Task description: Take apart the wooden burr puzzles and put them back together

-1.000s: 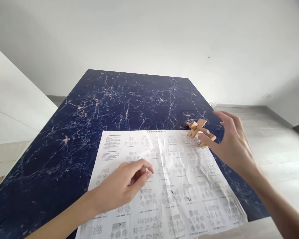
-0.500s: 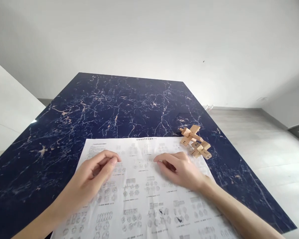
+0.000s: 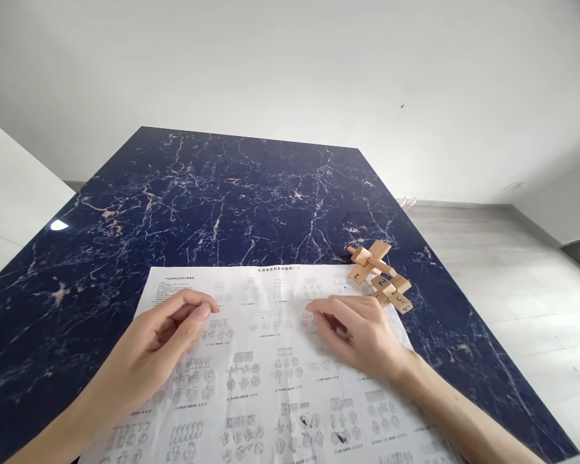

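Note:
A printed instruction sheet (image 3: 265,354) with small diagrams and a Chinese title lies on the table, creased down its length. Over its left part is my left hand (image 3: 169,335), loosely curled, thumb against the index finger, with nothing showing between them. On the right side my right hand (image 3: 352,328) has its fingers curled together, palm down, and no object shows in it. Just beyond the right hand, at the sheet's upper right corner, are numbered wooden puzzle pieces (image 3: 381,276), interlocked or touching. Whether the palms touch the paper I cannot tell.
The dark blue marble-patterned table (image 3: 251,193) reaches toward a pale wall (image 3: 270,64). Its right edge borders a light grey floor (image 3: 493,277). A white panel (image 3: 14,187) stands off the left edge.
My hands have drawn slightly apart, the left hand leftward and the right hand a little rightward. The view has shifted slightly. The wooden pieces stay on the same corner of the sheet.

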`<state>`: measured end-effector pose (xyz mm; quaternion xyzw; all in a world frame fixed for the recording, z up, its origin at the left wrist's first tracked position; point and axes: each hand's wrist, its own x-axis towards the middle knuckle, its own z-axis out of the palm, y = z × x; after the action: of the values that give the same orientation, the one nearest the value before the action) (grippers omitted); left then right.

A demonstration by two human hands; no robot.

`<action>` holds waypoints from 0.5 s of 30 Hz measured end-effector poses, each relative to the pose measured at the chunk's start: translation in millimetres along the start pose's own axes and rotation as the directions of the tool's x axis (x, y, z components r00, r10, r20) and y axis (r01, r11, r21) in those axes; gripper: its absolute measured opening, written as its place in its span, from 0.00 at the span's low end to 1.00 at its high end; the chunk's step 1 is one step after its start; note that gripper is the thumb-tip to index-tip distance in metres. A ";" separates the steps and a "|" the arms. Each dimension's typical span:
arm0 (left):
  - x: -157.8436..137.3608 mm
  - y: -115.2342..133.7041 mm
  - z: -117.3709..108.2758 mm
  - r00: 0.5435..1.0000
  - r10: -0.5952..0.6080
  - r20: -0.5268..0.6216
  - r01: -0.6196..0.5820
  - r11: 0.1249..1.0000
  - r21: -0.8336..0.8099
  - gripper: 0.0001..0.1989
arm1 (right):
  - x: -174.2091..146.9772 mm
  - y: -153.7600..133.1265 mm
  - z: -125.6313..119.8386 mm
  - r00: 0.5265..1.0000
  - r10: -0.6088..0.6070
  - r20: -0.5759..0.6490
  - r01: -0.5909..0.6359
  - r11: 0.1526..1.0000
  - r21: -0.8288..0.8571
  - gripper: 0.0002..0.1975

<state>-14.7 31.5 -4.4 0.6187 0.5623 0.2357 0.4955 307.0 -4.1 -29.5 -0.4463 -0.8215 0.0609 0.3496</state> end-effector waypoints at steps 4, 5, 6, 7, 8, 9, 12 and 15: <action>-1.2 2.4 0.8 1.000 -0.010 -0.004 0.010 1.000 0.006 0.20 | 2.5 7.7 -15.0 0.965 0.058 -0.254 -0.101 0.982 -0.162 0.11; -1.4 2.8 1.1 1.000 -0.010 -0.004 0.010 1.000 0.002 0.20 | 2.2 11.3 -19.2 0.946 0.089 -0.311 -0.155 0.969 -0.193 0.10; -1.5 3.2 1.4 1.000 -0.010 -0.003 0.010 1.000 -0.002 0.20 | 1.7 15.1 -23.0 0.926 0.127 -0.354 -0.213 0.953 -0.214 0.09; -1.7 3.5 1.7 1.000 -0.009 -0.001 0.009 1.000 -0.008 0.20 | 1.1 18.8 -25.9 0.903 0.152 -0.402 -0.264 0.934 -0.240 0.08; -1.8 3.8 2.0 1.000 -0.008 0.000 0.008 1.000 -0.012 0.20 | 0.6 22.1 -27.8 0.887 0.163 -0.431 -0.296 0.919 -0.260 0.08; -2.0 4.1 2.3 1.000 -0.006 0.002 0.006 1.000 -0.015 0.21 | 0.3 25.0 -28.6 0.876 0.158 -0.457 -0.307 0.912 -0.273 0.07; -3.1 5.1 3.4 1.000 0.007 0.015 -0.007 1.000 -0.022 0.23 | 0.2 29.6 -26.8 0.857 0.090 -0.507 -0.267 0.920 -0.287 0.06; -4.6 5.5 4.5 0.999 0.024 0.023 -0.023 0.999 -0.041 0.23 | 0.5 30.3 -24.2 0.846 0.083 -0.527 -0.266 0.922 -0.281 0.06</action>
<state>-9.6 26.3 -0.2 0.6177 0.5443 0.2454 0.5118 343.0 9.2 -23.7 -0.5744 -0.6538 -0.1704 0.4621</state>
